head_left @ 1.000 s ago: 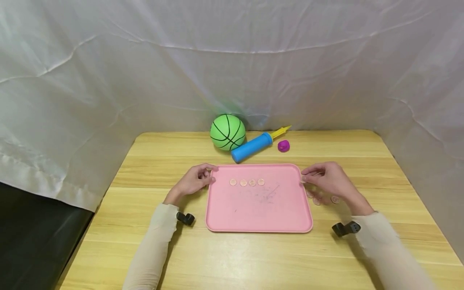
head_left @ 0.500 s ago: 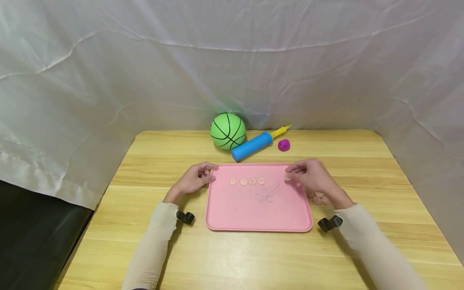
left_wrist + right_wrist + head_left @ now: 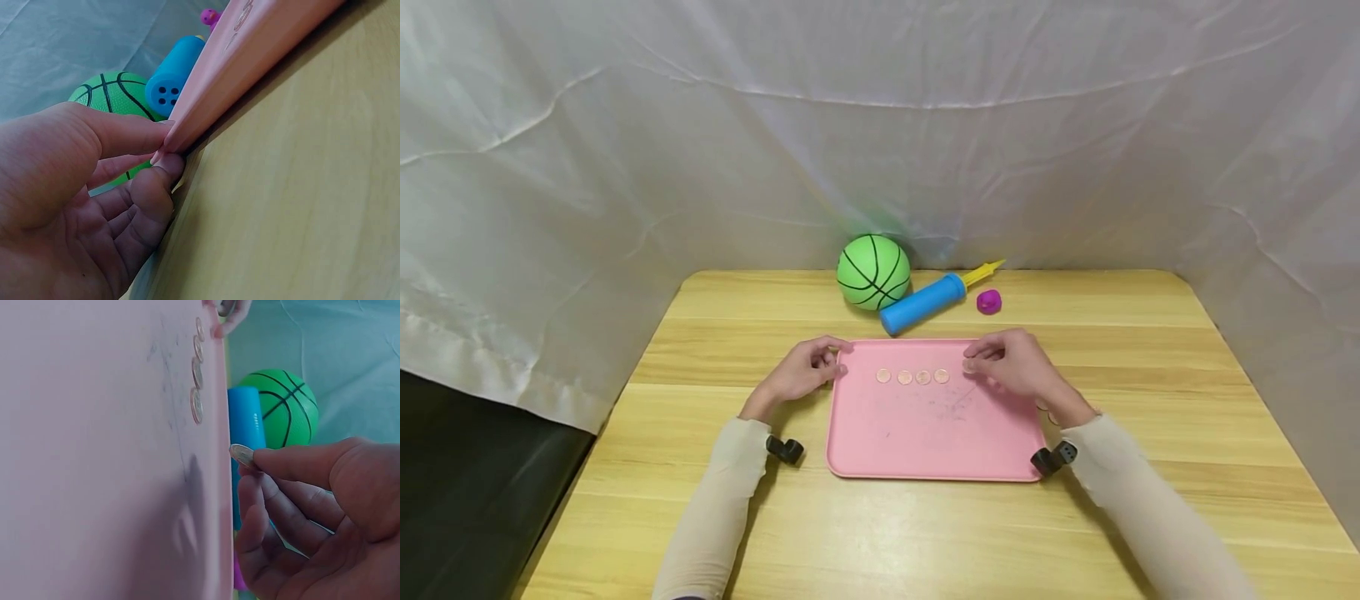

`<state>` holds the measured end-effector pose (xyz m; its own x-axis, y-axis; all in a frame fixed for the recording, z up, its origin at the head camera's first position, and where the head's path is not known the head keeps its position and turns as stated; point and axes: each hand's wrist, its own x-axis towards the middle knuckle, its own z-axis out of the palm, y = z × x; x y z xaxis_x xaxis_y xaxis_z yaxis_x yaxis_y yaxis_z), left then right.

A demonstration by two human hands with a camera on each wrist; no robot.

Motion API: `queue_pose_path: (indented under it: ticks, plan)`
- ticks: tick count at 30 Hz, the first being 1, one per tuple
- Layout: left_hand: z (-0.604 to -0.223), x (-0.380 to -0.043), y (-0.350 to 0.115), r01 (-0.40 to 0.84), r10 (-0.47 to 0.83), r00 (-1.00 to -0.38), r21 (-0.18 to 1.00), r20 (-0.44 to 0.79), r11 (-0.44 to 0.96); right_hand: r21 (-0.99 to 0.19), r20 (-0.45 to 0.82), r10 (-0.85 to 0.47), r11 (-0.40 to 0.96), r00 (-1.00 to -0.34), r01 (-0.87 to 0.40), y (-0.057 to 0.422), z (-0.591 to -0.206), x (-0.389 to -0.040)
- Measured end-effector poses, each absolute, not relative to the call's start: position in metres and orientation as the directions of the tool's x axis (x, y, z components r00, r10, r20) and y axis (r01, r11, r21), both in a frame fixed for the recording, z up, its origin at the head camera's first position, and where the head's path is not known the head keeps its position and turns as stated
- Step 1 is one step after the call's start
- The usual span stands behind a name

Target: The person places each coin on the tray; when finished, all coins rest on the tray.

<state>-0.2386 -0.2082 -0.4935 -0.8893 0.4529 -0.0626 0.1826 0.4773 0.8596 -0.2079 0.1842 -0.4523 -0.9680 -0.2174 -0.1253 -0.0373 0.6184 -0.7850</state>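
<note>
The left hand (image 3: 797, 373) pinches the pink tray (image 3: 895, 454) — probably to steady it. The right hand (image 3: 1015, 364) pinches a coin (image 3: 241, 455) by its edge above the tray, near four coins (image 3: 922, 377) in a row.

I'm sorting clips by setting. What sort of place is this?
Likely a makeshift recording booth: pale sheeting hangs behind and beside the wooden table, and both sleeves bear small black cameras.

The head view is bright, the wrist views darker. The table (image 3: 850, 533) shines; a shadow darkens the pink tray (image 3: 94, 437).
</note>
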Motion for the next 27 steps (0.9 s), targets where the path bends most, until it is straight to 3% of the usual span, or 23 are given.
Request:
queue_pose_path:
  ticks: [27]
  plan:
    - [-0.492, -0.238, -0.206, 0.124, 0.430, -0.898, 0.882, -0.095, 0.454, -0.744, -0.065, -0.259, 0.656, -0.964, -0.126, 0.173, -0.473, -0.212]
